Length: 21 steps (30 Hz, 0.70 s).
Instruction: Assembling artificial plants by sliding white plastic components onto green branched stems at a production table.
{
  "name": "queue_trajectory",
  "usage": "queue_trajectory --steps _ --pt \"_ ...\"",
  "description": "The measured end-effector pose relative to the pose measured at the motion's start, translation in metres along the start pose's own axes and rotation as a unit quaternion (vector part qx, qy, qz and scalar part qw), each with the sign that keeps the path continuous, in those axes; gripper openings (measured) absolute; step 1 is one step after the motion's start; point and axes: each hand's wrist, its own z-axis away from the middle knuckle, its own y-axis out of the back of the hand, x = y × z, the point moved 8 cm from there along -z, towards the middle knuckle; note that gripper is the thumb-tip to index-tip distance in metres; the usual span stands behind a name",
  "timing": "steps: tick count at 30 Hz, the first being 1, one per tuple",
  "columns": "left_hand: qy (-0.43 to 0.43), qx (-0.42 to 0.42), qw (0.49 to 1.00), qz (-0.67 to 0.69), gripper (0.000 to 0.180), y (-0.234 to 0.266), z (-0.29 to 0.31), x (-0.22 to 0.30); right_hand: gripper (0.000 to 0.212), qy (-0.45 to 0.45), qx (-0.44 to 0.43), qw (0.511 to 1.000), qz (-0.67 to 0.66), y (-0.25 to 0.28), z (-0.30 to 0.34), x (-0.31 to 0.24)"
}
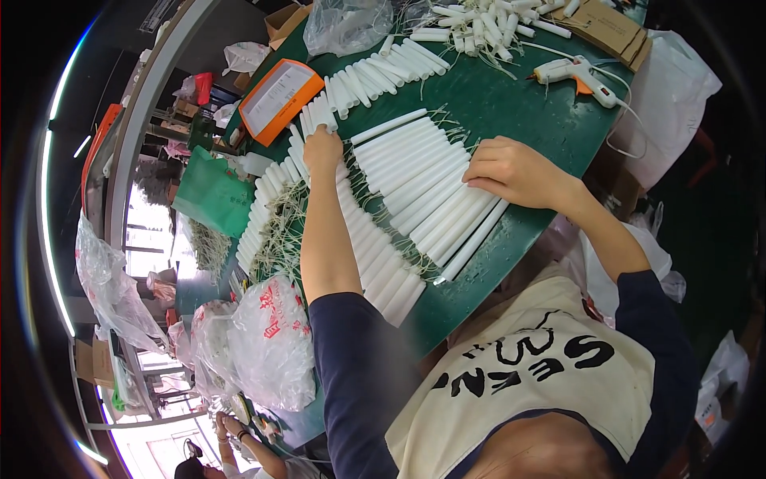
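Note:
My left hand rests fingers-down on the far end of a curved row of short white tubes laid side by side on the green table. My right hand lies flat, knuckles up, on a bank of long white tubes, pressing their right ends. Thin wires stick out from the tubes' ends. Whether either hand grips a tube is hidden by the fingers.
A white glue gun with its cord lies at the table's far right. An orange-framed tray sits at far left, more white tubes and a clear bag behind. White plastic bags stand at the near left. Another person's hands work lower left.

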Motion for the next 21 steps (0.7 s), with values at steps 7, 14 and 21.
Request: queue_trajectory --steps 7,14,21 --pt "-0.016 0.008 1.0 -0.01 0.034 0.003 -0.003 0.015 0.009 -0.013 0.009 1.0 -0.009 0.005 0.005 0.005" --pt "-0.035 -0.04 0.998 0.018 0.035 -0.007 -0.015 0.012 0.01 -0.015 0.008 1.0 -0.015 0.008 0.004 0.004" --pt "-0.025 -0.004 1.0 0.005 0.028 0.001 -0.005 0.009 0.011 -0.018 0.006 1.0 -0.015 0.01 0.003 -0.001"
